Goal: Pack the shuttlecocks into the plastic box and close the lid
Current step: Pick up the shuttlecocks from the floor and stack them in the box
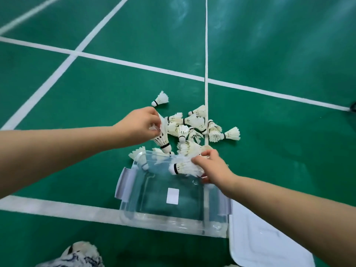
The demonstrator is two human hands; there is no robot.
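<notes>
A clear plastic box (174, 226) stands open on the green court floor, with a white label on its bottom. My left hand (141, 126) pinches a white shuttlecock (162, 140) by its feathers, cork down, just beyond the box's far rim. My right hand (212, 165) grips another shuttlecock (185, 167) by the feathers, cork pointing left over the box's far right corner. One shuttlecock (141, 160) lies against the box's far left corner. A pile of several shuttlecocks (196, 126) lies on the floor behind the box. The white lid (260, 237) lies flat to the right of the box.
White court lines (206, 54) cross the green floor around the box. A lone shuttlecock (160, 99) lies further back. A patterned white and dark cloth item (77, 255) shows at the bottom edge. A dark object (353, 106) sits at the right edge.
</notes>
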